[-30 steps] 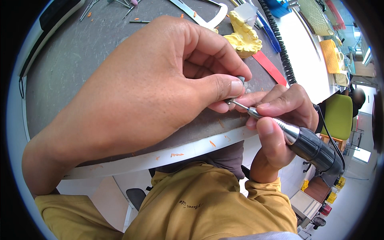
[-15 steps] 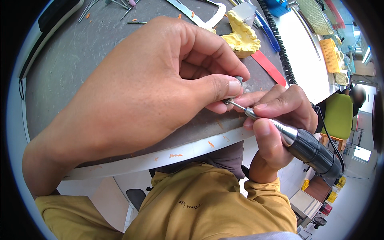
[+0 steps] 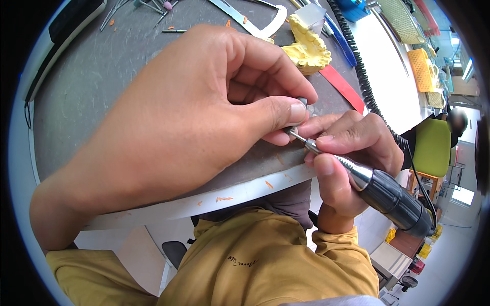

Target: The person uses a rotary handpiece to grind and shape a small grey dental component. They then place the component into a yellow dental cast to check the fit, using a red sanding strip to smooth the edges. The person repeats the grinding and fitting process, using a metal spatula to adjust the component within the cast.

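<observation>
Drill (image 3: 395, 194) is pointing to ten o'clock, your right hand (image 3: 370, 136) is gripping it, your left hand (image 3: 173, 120) is pinching a grey piece (image 3: 302, 100)!

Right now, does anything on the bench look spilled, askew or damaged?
Mildly: orange shavings lie scattered along the white bench edge, with more on the grey worktop, which looks scuffed. They read as loose debris. Nothing odd stands out at the left hand or right hand.

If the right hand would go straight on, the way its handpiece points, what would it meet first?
Probably the small dark piece pinched in the left hand; the handpiece tip lies right at it, but whether they touch is unclear.
</observation>
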The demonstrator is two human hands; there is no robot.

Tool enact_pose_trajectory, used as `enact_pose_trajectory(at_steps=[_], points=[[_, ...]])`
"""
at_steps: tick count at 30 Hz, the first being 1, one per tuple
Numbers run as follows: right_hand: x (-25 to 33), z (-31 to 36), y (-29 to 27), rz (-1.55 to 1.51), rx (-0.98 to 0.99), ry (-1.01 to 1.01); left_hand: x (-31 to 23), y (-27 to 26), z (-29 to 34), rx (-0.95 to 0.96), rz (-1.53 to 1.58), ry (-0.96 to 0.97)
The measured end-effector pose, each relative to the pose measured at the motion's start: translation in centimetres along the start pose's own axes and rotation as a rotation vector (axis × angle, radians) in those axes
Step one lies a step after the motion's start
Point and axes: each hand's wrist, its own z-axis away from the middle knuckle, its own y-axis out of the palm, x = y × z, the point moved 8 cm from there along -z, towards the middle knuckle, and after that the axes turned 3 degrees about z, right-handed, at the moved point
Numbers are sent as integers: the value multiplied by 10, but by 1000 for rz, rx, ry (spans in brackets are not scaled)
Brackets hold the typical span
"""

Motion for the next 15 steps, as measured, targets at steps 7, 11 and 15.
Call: enact_pose_trajectory(at_steps=[7,11,15], points=[[1,3,-4,-16,-56,-30,-3,0,0,-3,2,0],[2,3,-4,53,-47,-58,-16,7,-1,0,-51,-20],[4,6,1,103,-52,-83,-5,1,5,-21,-48,16]])
